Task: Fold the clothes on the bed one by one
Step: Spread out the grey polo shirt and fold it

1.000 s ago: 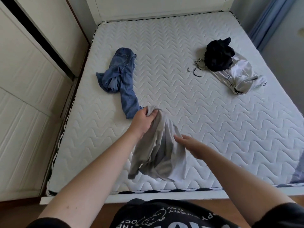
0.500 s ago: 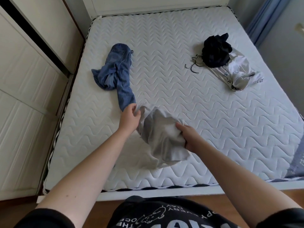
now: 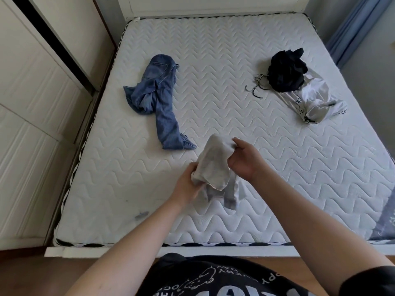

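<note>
The left hand [image 3: 188, 184] and the right hand [image 3: 243, 161] both gripped a bunched grey garment [image 3: 215, 167], held above the near part of the mattress [image 3: 299, 189]. Nothing looked folded yet: the jeans [image 3: 158, 97], the black garment [image 3: 285, 71] and the white garment [image 3: 314, 101] lay crumpled, well apart.

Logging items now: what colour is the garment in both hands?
Light grey garment, plain, no visible print; head view shows it.
</note>
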`<state>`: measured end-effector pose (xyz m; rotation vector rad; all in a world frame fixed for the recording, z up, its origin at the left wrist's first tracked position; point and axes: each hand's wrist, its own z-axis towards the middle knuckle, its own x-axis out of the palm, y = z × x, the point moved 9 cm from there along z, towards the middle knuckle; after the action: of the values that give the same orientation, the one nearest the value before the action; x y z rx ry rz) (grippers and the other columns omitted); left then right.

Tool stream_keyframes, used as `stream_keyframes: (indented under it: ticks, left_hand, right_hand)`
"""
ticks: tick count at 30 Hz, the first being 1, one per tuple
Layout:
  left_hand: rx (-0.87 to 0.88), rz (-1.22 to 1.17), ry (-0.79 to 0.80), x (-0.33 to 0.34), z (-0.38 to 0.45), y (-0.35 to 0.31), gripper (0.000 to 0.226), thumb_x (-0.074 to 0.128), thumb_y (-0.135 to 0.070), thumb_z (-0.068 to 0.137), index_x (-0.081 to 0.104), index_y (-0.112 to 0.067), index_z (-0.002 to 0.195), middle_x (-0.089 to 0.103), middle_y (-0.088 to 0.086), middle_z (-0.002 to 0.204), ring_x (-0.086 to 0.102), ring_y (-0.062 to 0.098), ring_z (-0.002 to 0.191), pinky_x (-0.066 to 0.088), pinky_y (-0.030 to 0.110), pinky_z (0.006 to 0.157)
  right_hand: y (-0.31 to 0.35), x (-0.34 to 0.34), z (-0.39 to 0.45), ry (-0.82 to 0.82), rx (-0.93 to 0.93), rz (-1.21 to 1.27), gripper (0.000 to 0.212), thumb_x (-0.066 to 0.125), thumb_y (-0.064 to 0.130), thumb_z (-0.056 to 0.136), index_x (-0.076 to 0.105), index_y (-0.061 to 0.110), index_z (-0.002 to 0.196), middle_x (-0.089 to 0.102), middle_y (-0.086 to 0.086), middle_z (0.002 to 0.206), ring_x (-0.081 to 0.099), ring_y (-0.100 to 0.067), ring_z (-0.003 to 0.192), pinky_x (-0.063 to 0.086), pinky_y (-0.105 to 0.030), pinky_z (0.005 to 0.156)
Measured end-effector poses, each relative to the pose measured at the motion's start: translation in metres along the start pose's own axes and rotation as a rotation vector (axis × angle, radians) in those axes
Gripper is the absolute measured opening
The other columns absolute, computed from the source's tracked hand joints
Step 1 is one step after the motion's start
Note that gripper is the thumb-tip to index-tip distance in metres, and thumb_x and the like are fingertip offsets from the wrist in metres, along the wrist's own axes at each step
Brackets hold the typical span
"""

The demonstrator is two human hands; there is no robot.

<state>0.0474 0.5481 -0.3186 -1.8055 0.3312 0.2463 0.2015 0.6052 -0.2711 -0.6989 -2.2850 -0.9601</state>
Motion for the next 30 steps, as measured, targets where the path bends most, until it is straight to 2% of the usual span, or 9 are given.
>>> stream_keyframes:
  ticks: [1,4,8,14,16,19,21,24,30]
  left_hand:
    - [-0.016,-0.037,-0.06,-0.006,0.003,-0.006,0.011,0.057,-0.02,0.076,0.058,-0.021,0.087,0.064,-0.008,0.08,0.056,0.002,0.072,0.042,0.025,0.068]
    - [-0.076,-0.167,-0.096,-0.013,0.01,-0.017,0.025,0.044,-0.015,0.073,0.055,0.003,0.087,0.058,0.011,0.077,0.05,0.013,0.075,0.041,0.03,0.071]
    - [0.018,0.018,-0.086,-0.025,0.019,-0.047,0.018,0.052,-0.027,0.081,0.06,-0.012,0.075,0.063,0.004,0.069,0.052,0.006,0.064,0.039,0.019,0.058]
    - [0.033,0.241,-0.03,-0.026,0.039,-0.065,0.024,0.053,-0.028,0.095,0.062,-0.013,0.078,0.065,0.002,0.077,0.057,0.016,0.075,0.039,0.02,0.063]
    - [0.015,0.269,-0.039,-0.025,0.041,-0.066,0.026,0.052,-0.03,0.096,0.057,-0.019,0.073,0.061,-0.003,0.073,0.054,0.014,0.072,0.038,0.021,0.06]
    - [0.004,0.307,-0.041,-0.022,0.042,-0.069,0.028,0.052,-0.033,0.096,0.059,-0.017,0.074,0.063,-0.001,0.073,0.055,0.013,0.07,0.038,0.019,0.059]
    - [0.014,0.333,-0.026,-0.02,0.041,-0.071,0.027,0.052,-0.032,0.095,0.061,-0.013,0.078,0.064,0.002,0.075,0.056,0.014,0.07,0.037,0.018,0.059]
    - [0.042,0.397,0.005,-0.021,0.04,-0.072,0.031,0.056,-0.03,0.094,0.057,-0.005,0.077,0.062,0.012,0.075,0.056,0.023,0.072,0.042,0.033,0.063]
    - [0.124,0.635,0.031,-0.03,0.035,-0.071,0.017,0.061,-0.027,0.089,0.067,-0.015,0.08,0.067,0.004,0.073,0.062,0.024,0.074,0.048,0.039,0.066]
  right_hand:
    - [0.0,0.001,0.001,0.01,-0.003,0.03,0.025,0.04,0.017,0.103,0.058,0.005,0.091,0.068,-0.007,0.073,0.067,-0.019,0.066,0.055,-0.028,0.065]
    - [0.003,-0.003,0.003,0.027,-0.018,0.11,0.027,0.045,0.027,0.102,0.058,0.006,0.09,0.065,-0.006,0.07,0.067,-0.019,0.062,0.056,-0.027,0.059]
    - [-0.002,-0.024,0.005,-0.067,-0.013,-0.336,0.05,0.048,0.043,0.101,0.056,0.002,0.128,0.066,-0.015,0.114,0.064,-0.027,0.1,0.05,-0.036,0.09]
    - [-0.016,-0.032,-0.016,-0.061,-0.025,-0.638,0.086,0.065,0.057,0.084,0.018,0.035,0.153,0.056,0.001,0.128,0.064,-0.017,0.108,0.059,-0.032,0.075]
    - [-0.018,-0.025,-0.024,0.044,-0.073,-0.655,0.093,0.072,0.055,0.077,0.017,0.042,0.151,0.057,0.004,0.131,0.064,-0.011,0.109,0.059,-0.032,0.079]
    - [-0.016,-0.02,-0.03,0.103,-0.215,-0.849,0.058,0.073,0.033,0.088,0.046,0.028,0.138,0.064,0.003,0.122,0.067,-0.01,0.106,0.057,-0.035,0.087]
    - [-0.003,-0.02,-0.03,-0.016,-0.355,-1.087,0.03,0.059,0.017,0.096,0.06,0.024,0.124,0.069,0.006,0.108,0.067,-0.012,0.1,0.055,-0.035,0.089]
    - [0.019,-0.03,-0.032,-0.216,-0.456,-1.239,0.038,0.044,0.003,0.091,0.067,0.022,0.115,0.07,0.004,0.098,0.065,-0.017,0.093,0.053,-0.034,0.082]
    - [0.033,-0.052,-0.03,-0.232,-0.383,-1.191,0.024,0.057,0.023,0.098,0.063,0.005,0.083,0.066,-0.004,0.066,0.071,-0.027,0.064,0.061,-0.041,0.068]
